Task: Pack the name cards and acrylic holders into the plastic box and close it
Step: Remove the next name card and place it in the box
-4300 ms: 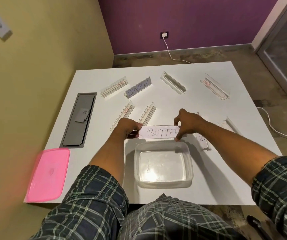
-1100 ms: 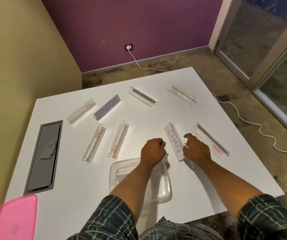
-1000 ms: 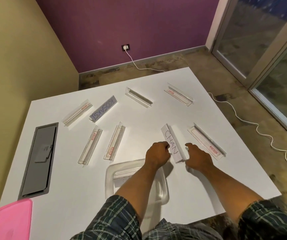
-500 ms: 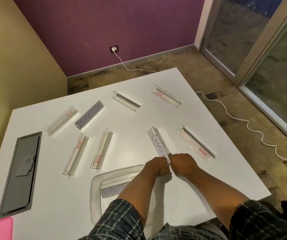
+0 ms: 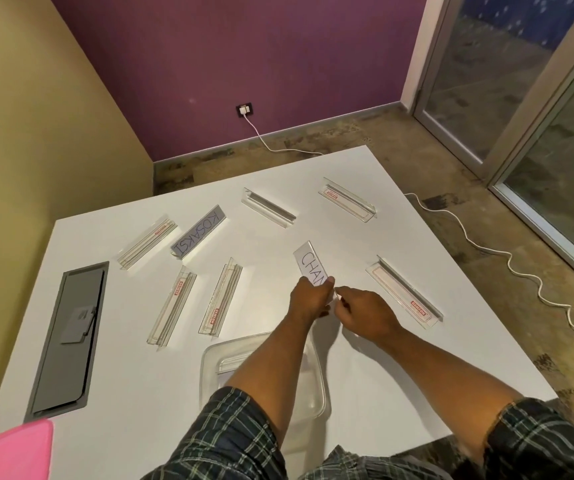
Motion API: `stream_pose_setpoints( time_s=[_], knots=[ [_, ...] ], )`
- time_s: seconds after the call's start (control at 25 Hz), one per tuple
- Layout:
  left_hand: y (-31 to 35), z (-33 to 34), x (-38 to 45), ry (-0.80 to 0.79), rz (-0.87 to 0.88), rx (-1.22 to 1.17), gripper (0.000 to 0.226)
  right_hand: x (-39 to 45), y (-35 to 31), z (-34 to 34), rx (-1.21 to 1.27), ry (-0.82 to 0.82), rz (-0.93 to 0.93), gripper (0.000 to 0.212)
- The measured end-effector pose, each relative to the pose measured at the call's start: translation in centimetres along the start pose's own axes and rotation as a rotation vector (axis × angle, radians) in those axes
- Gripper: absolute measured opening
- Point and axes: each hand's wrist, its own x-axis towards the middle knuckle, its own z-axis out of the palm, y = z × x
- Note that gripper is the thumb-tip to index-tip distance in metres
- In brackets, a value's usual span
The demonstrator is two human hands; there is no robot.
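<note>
Both my hands have closed on the near end of the CHAN card holder point(image 5: 310, 265) at frame centre, left hand point(image 5: 309, 299) and right hand point(image 5: 361, 311) pinching it; next, I judge, into the plastic box point(image 5: 209, 362) at lower centre.

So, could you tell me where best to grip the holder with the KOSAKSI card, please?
Probably pinch the KOSAKSI holder across its narrow width near mid-length, coming from above: it is long and slim, lies diagonally, and has clear table along both long sides.
</note>
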Motion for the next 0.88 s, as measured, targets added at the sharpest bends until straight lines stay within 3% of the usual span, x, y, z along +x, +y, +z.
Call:
stream_pose_setpoints(
  time_s=[0.12, 0.28, 0.4, 0.52, 0.64, 0.72, 0.8, 0.88],
  knots=[
    [0.6, -2.8, -0.5, 0.063, -0.064, -0.062, 0.035, 0.2, -2.3, 0.0, 0.003, 0.128, -0.241, 0.004],
    [0.5, -7.8, -1.8, -0.049, -0.062, -0.002, 0.033, 0.8, -4.0, -0.5, -0.032, 0.067, -0.512, 0.037],
    [0.1, -12.1, -2.9, -0.069, -0.016, 0.022, 0.039, 2.2, -4.8, -1.2, -0.048, 0.095, -0.553, 0.049],
    [-0.9, -15.9, -4.2, -0.133, -0.033, 0.138, 0.029, 3.2, -5.1, -1.7, -0.066, 0.185, -0.458, 0.078],
    [-2.6, -18.9, -5.1, -0.224, -0.098, 0.216, 0.021, 3.4, -6.2, -1.7, 0.018, -0.114, -0.452, 0.091],
    [-3.9, -19.8, -5.2, -0.284, -0.129, 0.240, 0.030, 3.1, -7.5, -1.5, 0.040, -0.386, -0.401, 0.089],
    [-5.5, -20.3, -5.5, -0.368, -0.156, 0.275, 0.047, 2.2, -9.2, -0.6, 0.029, -0.626, -0.388, 0.081],
    [-6.7, -20.4, -5.9, -0.421, -0.170, 0.372, 0.054, 1.1, -10.5, 1.0, 0.028, -0.787, -0.427, 0.058]
  ],
)
